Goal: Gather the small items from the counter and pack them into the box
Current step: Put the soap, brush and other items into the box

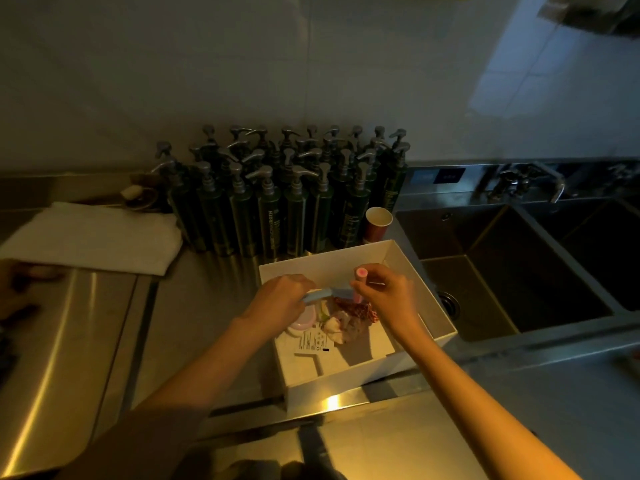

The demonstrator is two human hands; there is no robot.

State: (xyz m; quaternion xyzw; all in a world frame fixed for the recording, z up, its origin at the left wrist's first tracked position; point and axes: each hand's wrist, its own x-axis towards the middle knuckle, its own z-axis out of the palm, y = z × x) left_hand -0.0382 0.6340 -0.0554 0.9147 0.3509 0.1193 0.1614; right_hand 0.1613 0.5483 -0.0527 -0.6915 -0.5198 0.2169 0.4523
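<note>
An open white box (398, 258) stands on the steel counter beside the sink. Both hands are over it. My left hand (280, 299) grips a pale blue tube (322, 293) that lies across the box. My right hand (388, 292) holds a pink tube (360, 276) upright, its round pink end facing up. On the box floor lie a round pink compact (304, 322), a printed white sachet (313, 341), a red patterned pouch (358, 310) and a pale crumpled item (337, 329).
Several dark pump bottles (277, 202) crowd the back of the counter. A red paper cup (378, 223) stands just behind the box. A folded white cloth (90, 237) lies left. A deep steel sink (512, 271) with a tap (533, 181) is right.
</note>
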